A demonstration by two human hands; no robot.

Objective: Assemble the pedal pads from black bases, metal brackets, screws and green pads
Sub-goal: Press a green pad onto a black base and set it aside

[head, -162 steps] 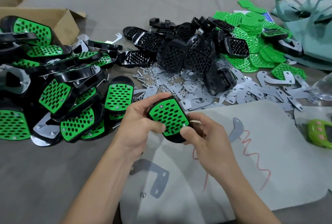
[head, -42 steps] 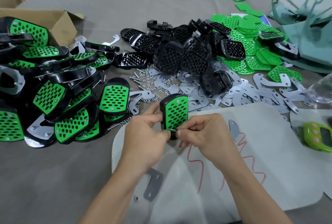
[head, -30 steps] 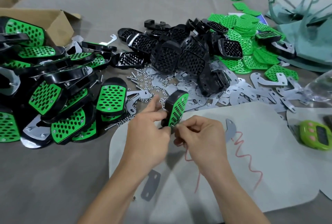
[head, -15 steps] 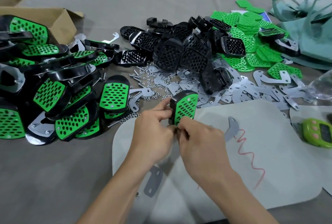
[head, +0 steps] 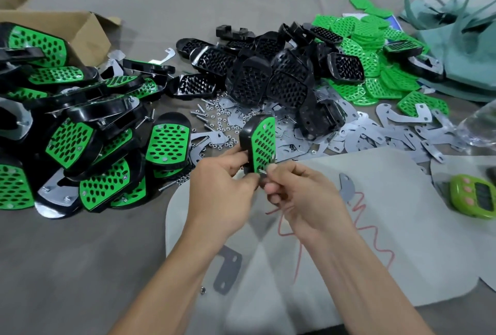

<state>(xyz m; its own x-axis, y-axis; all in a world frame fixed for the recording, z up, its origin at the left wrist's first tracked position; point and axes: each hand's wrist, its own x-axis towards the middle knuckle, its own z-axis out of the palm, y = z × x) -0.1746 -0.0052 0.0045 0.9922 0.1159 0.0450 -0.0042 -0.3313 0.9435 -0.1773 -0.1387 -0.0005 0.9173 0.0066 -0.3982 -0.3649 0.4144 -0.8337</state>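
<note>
A pedal pad, a black base with a green perforated pad on its face, stands upright in mid-air above the grey mat. My left hand grips its lower left edge. My right hand pinches a small screw at the pad's bottom end. Loose black bases are heaped behind. Green pads lie at the back right. Metal brackets and small nuts and screws are scattered between.
Finished green-and-black pedal pads are piled at the left, beside an open cardboard box. A single bracket lies on the mat by my left forearm, another bracket to the right. A green timer sits at far right.
The pedal pad went from lying face-up in both hands to standing on end. My right hand moved to its bottom end and now pinches a screw there.
</note>
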